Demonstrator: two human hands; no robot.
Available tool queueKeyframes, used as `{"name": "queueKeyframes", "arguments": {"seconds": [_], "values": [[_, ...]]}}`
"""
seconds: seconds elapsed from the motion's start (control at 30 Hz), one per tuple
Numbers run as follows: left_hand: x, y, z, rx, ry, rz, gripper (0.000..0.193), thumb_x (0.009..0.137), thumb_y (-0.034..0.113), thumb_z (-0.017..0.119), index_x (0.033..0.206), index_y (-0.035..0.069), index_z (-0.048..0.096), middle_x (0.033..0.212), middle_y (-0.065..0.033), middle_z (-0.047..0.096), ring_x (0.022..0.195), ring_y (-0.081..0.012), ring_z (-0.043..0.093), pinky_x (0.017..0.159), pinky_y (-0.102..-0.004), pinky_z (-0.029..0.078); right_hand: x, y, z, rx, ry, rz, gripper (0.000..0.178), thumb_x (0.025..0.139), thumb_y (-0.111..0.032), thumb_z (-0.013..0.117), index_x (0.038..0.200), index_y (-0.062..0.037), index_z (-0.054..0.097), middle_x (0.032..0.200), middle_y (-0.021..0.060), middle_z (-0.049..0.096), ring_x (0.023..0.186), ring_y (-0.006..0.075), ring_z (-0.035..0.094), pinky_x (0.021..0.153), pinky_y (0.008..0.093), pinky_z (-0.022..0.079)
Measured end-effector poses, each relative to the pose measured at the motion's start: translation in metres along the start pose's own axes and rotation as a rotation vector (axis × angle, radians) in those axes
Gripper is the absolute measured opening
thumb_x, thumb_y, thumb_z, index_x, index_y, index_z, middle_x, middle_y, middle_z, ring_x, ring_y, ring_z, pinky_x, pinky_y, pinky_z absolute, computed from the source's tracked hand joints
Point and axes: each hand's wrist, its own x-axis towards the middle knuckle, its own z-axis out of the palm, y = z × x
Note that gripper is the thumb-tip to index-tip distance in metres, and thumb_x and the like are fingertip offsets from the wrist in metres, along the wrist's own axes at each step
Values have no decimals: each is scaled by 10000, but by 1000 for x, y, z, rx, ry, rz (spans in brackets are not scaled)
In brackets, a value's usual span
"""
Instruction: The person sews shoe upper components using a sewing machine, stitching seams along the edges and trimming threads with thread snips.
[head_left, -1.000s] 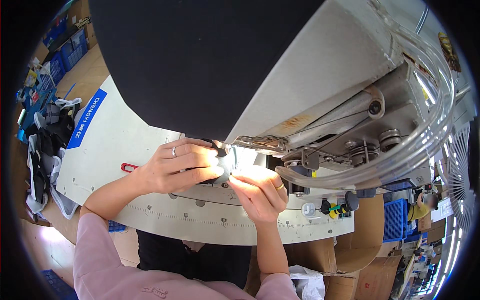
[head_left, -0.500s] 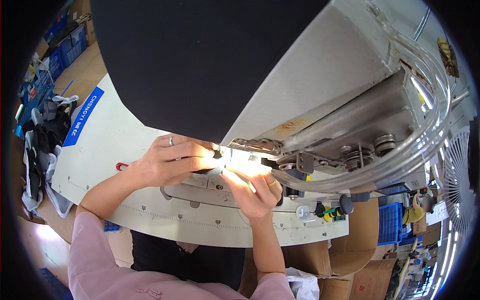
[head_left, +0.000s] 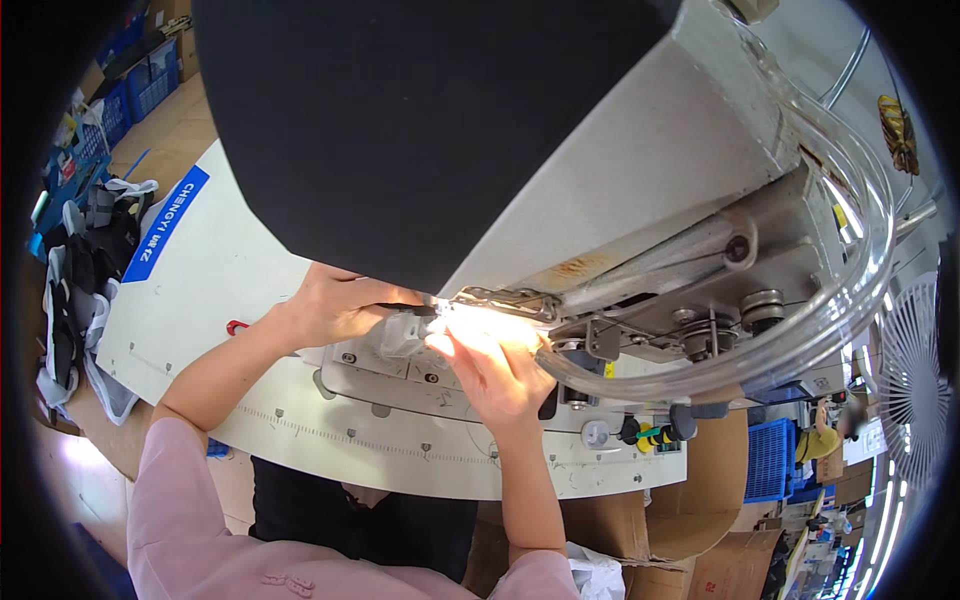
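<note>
The right hand's (head_left: 495, 370) fingers were bent close together in glare and the left hand's (head_left: 335, 308) half curled opposite, the 2 apparently angled for control from both sides, though whether either gripped anything could not be told. A pale piece (head_left: 402, 335) showed just below the left fingers, by the sewing machine's head (head_left: 590, 200), probably for the light; farther off, a black, white and grey pile (head_left: 70, 290) sat beside the white table (head_left: 240, 230), presumably within reach.

Lettering on the worktop (head_left: 235, 245)
We see white lettering (head_left: 171, 215) on its left-edge blue label (head_left: 134, 272), a scale (head_left: 351, 434) along its near edge.
</note>
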Motion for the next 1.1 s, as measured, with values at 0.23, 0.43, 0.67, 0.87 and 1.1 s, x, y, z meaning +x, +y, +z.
{"name": "queueKeyframes", "arguments": {"seconds": [0.23, 0.43, 0.67, 0.87, 1.1], "values": [[3, 12, 3, 32, 2, -49, 323, 606, -30, 747, 913, 68, 729, 839, -27, 725, 680, -178, 664, 645, -304, 532, -23, 1, -4, -256, -37, 40, 243, 684, -177, 883, 847, -104, 718, 802, 1, 667, 709, 147, 637, 657, 297, 508], [-13, -7, -3, 387, -76, -12, 446, 590, -34, 712, 1021, 83, 696, 988, -86, 679, 832, -246, 643, 719, -340, 515, -5, -25, -5, -91, 56, 83, 215, 689, -113, 865, 824, -97, 699, 826, 23, 658, 760, 203, 599, 691, 336, 469], [-14, 16, -19, 498, 60, -326, 445, 721, -33, 662, 1152, 72, 630, 1130, -112, 584, 809, -251, 601, 692, -358, 501, -4, -85, 32, 144, 44, 199, 381, 703, -69, 820, 1054, -42, 673, 1021, 88, 669, 888, 231, 623, 751, 349, 469], [-18, 107, -57, -241, 294, -573, 629, 820, 170, 696, 1369, -30, 462, 1326, -159, 474, 976, -211, 559, 787, -310, 460, 12, -105, 40, 404, -23, 380, 380, 702, -38, 795, 1053, -11, 650, 1011, 143, 652, 863, 302, 611, 731, 369, 471], [-58, 80, -86, -80, 119, -560, 535, 876, 452, 660, 1041, -56, 631, 1000, -139, 681, 995, -258, 648, 1012, -426, 411, 0, -104, 9, 584, -72, 344, 412, 710, -176, 836, 1070, -50, 680, 982, 63, 670, 922, 258, 622, 800, 373, 476]]}}
